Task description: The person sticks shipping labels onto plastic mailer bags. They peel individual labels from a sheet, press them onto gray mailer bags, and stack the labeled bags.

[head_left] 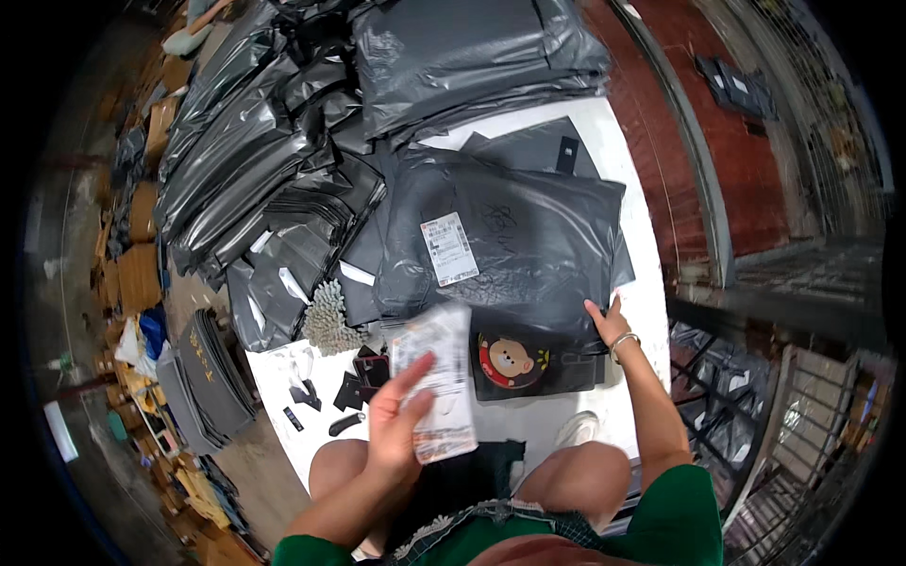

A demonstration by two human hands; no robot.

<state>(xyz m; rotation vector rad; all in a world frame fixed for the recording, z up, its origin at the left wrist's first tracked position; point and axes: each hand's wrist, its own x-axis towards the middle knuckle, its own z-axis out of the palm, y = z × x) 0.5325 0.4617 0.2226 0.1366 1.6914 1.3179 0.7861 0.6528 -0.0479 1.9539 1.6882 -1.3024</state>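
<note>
On the worktop (528,429), a mailer bag (510,241) lies in the middle with a shipping label (449,248) on its left part. Behind it sits a stack of bags (472,52); to the left, more bags (255,160) pile up. The right hand (609,321) rests on the mailer's near right corner. Just before the mailer lies a printed pouch (514,363). The left hand (401,420) holds a clear packet (436,377) above the near edge, left of the pouch. Small items (363,373), hard to make out, lie beside it.
</note>
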